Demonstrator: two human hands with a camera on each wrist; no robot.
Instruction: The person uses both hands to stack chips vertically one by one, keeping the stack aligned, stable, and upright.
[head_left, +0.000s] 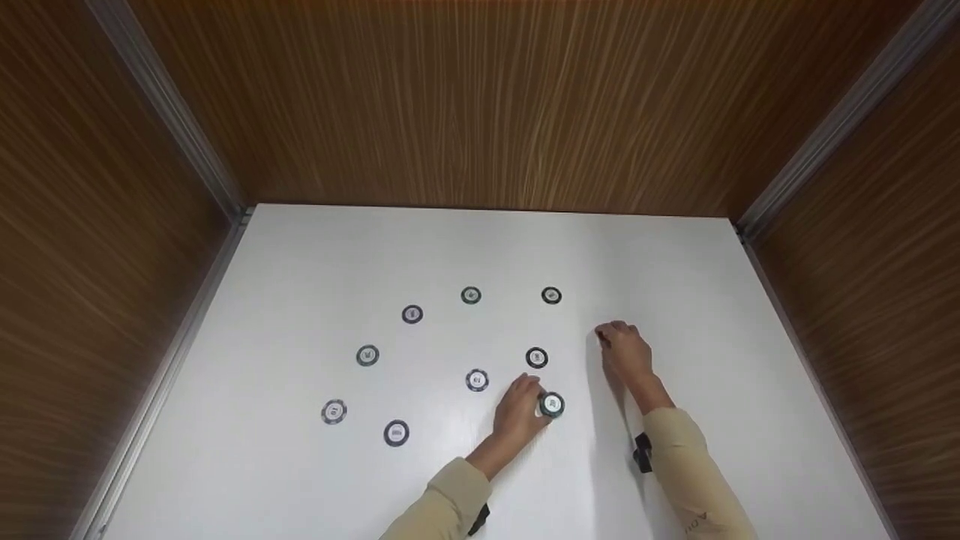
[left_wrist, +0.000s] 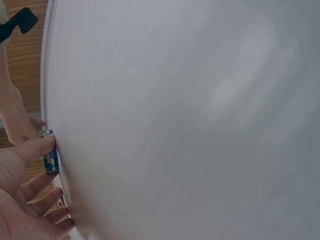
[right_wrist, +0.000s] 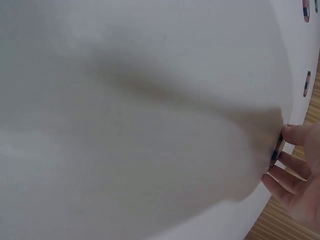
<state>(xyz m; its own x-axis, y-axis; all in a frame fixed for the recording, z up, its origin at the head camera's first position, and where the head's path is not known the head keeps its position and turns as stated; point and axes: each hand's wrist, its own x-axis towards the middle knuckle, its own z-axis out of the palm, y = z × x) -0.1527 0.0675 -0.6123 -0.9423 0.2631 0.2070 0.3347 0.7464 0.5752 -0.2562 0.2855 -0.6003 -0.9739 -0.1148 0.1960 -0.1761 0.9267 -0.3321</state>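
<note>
My left hand (head_left: 519, 411) pinches a short stack of poker chips (head_left: 552, 405) by its sides, thumb near and fingers far. The top chip is dark green with a white centre; in the left wrist view the stack's edge (left_wrist: 50, 159) shows layered blue, green and pale blocks. Farther right, my right hand (head_left: 628, 352) pinches a single dark poker chip (right_wrist: 278, 149) between thumb and fingers, right at the table surface. Fingers cover most of that chip in the head view. Closest to the left hand lie a black-rimmed chip (head_left: 537, 358) and a grey-and-white chip (head_left: 477, 380).
More chips lie flat and apart on the white table (head_left: 255, 322): a black one (head_left: 551, 295), a green one (head_left: 471, 295), a purple one (head_left: 412, 314), and several others toward the left. Wood-grain panels (head_left: 480, 105) wall in the back and both sides.
</note>
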